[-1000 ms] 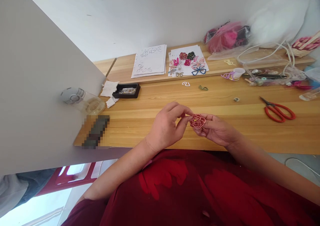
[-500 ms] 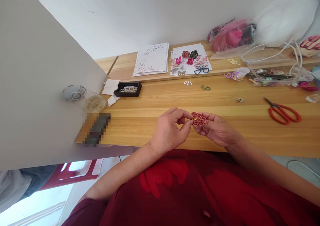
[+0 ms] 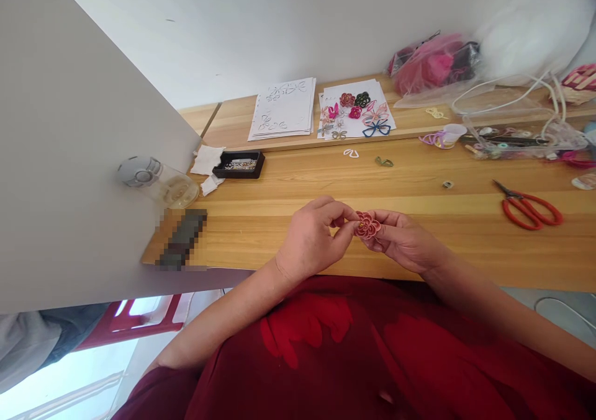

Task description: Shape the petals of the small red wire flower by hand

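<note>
Over the table's front part, a pink layered craft flower (image 3: 369, 226) with a small gold centre is between my two hands. My right hand (image 3: 404, 240) grips it from the right, thumb at the petals and fingers underneath. From the left, my left hand (image 3: 321, 235) is closed in a pinch, thumb and forefinger meeting at the flower's left edge close to the gold centre. Those fingertips cover part of the petals. Whether a bead or wire is also pinched there is too small to see.
Red-handled scissors (image 3: 531, 210) and a small spool (image 3: 447, 184) lie to the right. A black tray of beads (image 3: 239, 164) and a clear bottle (image 3: 161, 181) stand left. Finished flowers rest on paper (image 3: 333, 89) at the back, near plastic bags (image 3: 433, 69).
The flower has shifted slightly left and turned a little in my hands. My left fingertips now cover more of its gold centre. The rest of the table looks the same.
</note>
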Available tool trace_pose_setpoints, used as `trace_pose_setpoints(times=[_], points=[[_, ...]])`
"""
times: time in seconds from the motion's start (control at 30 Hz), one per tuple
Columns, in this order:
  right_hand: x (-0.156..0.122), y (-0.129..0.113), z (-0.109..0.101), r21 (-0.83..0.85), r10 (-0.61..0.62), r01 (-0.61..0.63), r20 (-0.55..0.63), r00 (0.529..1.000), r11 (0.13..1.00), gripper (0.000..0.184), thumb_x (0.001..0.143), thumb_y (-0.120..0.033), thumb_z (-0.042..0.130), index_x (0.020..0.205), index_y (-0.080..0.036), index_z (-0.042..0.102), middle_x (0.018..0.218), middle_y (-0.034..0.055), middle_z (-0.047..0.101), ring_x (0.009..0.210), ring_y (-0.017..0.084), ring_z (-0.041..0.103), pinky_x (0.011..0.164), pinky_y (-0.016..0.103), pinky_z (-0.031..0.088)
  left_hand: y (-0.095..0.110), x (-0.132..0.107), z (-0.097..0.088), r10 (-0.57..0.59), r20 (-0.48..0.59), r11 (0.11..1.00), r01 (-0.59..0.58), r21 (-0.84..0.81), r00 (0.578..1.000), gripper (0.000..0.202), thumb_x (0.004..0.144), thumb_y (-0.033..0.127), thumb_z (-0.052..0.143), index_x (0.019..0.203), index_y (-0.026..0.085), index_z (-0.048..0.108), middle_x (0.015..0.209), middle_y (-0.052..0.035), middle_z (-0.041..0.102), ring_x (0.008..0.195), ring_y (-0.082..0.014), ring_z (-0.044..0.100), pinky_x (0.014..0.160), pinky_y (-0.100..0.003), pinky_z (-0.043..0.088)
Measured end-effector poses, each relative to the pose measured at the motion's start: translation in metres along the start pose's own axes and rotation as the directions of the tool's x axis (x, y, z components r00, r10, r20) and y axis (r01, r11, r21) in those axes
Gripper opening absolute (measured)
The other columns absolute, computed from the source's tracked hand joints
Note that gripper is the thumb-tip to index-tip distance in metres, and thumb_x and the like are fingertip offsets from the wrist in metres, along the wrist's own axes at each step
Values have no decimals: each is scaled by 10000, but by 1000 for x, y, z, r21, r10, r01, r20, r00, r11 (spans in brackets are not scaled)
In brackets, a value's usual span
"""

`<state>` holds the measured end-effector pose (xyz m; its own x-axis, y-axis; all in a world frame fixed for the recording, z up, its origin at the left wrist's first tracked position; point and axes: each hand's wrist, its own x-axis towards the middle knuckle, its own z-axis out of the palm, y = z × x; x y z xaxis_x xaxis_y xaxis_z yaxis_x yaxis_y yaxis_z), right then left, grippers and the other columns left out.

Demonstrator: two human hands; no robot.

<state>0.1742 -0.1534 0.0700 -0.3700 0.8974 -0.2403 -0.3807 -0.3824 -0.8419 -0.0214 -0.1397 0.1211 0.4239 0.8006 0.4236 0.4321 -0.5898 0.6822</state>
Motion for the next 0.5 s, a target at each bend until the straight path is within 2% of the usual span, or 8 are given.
trace_pose_setpoints(times=[0.17,0.23,0.37,0.5], points=[[-1,0,-1,-55,32,-30,43,999,998,280,717,-384,859,822,-161,726,749,33,594,570,90,401,496,228,281,-4,6,-5,118,130,990,-127,66,984,122,925,168,567,869,182,675,840,-41,684,797,-139,612,733,-270,489],[-2,0,-2,-60,44,-42,38,998,997,273,712,-378,859,814,-161,729,741,33,591,569,93,403,492,229,282,-4,7,-5,128,150,986,-143,88,980,125,937,184,563,875,188,671,847,-37,689,796,-137,614,728,-269,482],[-1,2,-4,-34,41,-41,13,999,999,303,688,-395,881,815,-164,732,721,26,575,566,94,412,490,222,291,-2,6,-1,52,97,994,-60,89,994,71,900,155,584,870,192,637,808,-12,681,748,-124,601,675,-249,464],[1,4,-4,1,24,-24,22,999,1000,302,684,-396,895,802,-170,733,710,19,567,564,88,421,498,215,301,0,3,4,50,40,998,-52,44,998,114,858,94,555,831,184,619,814,-21,670,757,-126,595,663,-247,469]])
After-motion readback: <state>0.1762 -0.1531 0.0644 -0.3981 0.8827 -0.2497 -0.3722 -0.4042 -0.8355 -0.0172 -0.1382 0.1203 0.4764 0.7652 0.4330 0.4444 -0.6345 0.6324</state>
